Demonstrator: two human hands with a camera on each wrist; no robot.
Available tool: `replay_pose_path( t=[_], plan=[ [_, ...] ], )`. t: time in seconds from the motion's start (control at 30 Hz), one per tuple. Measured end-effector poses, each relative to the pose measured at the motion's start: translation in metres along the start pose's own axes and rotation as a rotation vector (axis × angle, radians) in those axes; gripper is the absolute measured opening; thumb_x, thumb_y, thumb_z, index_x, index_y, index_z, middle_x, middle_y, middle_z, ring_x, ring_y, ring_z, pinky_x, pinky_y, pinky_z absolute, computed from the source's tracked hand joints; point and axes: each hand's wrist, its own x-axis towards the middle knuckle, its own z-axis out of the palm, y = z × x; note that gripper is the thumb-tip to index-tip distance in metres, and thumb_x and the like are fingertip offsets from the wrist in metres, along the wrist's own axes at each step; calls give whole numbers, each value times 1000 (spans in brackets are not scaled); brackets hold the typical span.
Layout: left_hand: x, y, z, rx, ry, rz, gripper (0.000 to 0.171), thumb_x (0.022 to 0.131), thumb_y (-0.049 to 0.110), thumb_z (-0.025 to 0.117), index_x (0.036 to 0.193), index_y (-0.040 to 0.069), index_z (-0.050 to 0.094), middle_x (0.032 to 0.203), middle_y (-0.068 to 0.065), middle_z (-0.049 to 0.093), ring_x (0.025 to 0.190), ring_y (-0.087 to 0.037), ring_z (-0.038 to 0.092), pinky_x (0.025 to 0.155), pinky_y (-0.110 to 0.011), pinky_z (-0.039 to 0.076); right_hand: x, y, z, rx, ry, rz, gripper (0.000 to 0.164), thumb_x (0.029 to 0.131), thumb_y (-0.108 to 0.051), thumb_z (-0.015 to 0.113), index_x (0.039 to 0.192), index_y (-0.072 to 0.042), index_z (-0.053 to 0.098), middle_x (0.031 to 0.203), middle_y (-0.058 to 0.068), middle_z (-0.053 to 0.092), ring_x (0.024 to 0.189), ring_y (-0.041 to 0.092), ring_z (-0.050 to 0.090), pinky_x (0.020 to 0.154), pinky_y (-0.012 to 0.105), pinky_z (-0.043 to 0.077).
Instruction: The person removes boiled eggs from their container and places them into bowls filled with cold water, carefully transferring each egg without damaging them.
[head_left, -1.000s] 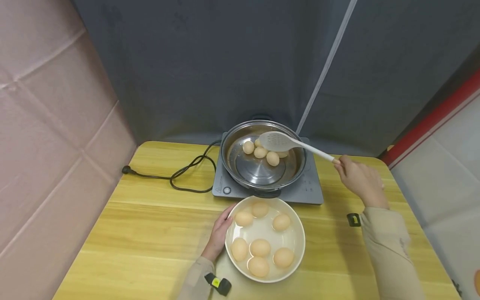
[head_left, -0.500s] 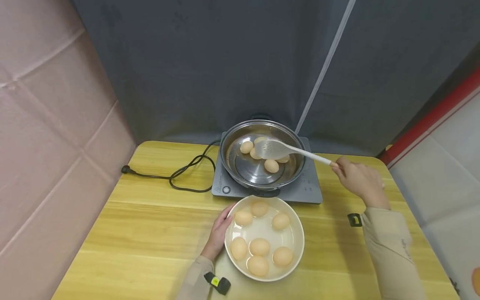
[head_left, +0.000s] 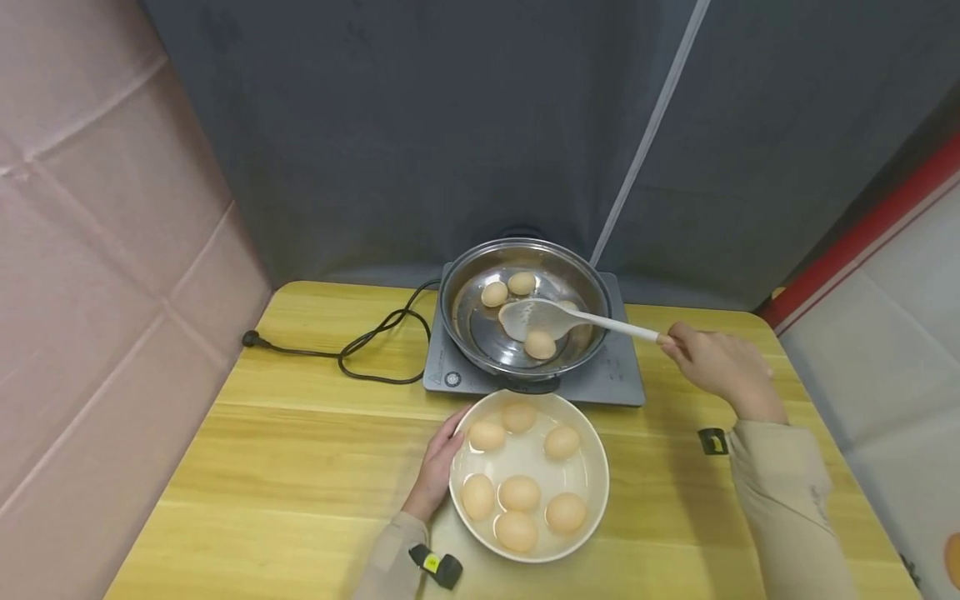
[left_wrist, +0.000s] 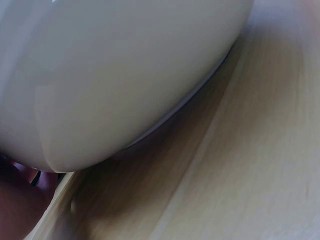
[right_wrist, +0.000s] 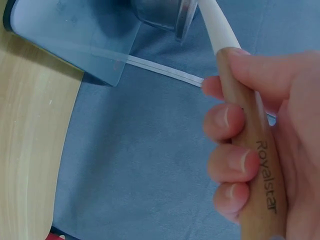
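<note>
My right hand [head_left: 716, 362] grips the wooden handle [right_wrist: 252, 135] of a white slotted spoon [head_left: 536, 317], fingers wrapped round it. The spoon's head is down inside a steel pot [head_left: 517, 364]. One brown egg [head_left: 539, 345] lies at the spoon's near edge; others are partly hidden by it. Two more eggs [head_left: 522, 283] sit toward the back of the pot. My left hand [head_left: 435, 467] holds the left side of a cream bowl [head_left: 602, 467], thumb by the rim. Several brown eggs [head_left: 520, 493] lie in water in this bowl; its outer wall fills much of the left wrist view.
The pot stands on a grey induction cooktop [head_left: 618, 387] at the table's back. Its black cord [head_left: 367, 337] loops to the left, ending in a plug [head_left: 252, 339]. A dark cloth [head_left: 420, 125] hangs behind the wooden table [head_left: 300, 483].
The spoon's head has moved down and toward the near side of the pot, and eggs there have shifted nearer with it. My left hand and the bowl stay almost still.
</note>
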Motion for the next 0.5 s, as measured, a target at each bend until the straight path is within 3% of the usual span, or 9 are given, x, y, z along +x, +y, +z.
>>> replay_pose_path(
  t=[0.13,0.37,0.5],
  plan=[
    [0,0,0,7,1,-2,44,97,12,32,137,-5,30,145,-21,27,133,-32,26,111,-33,21,-2,-3,-3,9,-29,-10,28,94,-39,43,89,-14,54,59,-5,42,51,14,39,43,26,26],
    [1,0,0,8,-4,4,45,97,13,32,137,-6,29,145,-21,27,133,-32,25,109,-23,23,-4,-6,-7,17,-54,-39,26,94,-38,44,88,-15,55,58,-6,42,52,13,39,44,26,27],
    [1,0,0,11,0,-6,45,97,14,32,138,-6,29,145,-20,27,133,-31,25,110,-29,21,-4,-8,-9,30,-75,-40,28,94,-40,44,89,-15,55,59,-6,42,53,13,39,45,25,26]
  ],
)
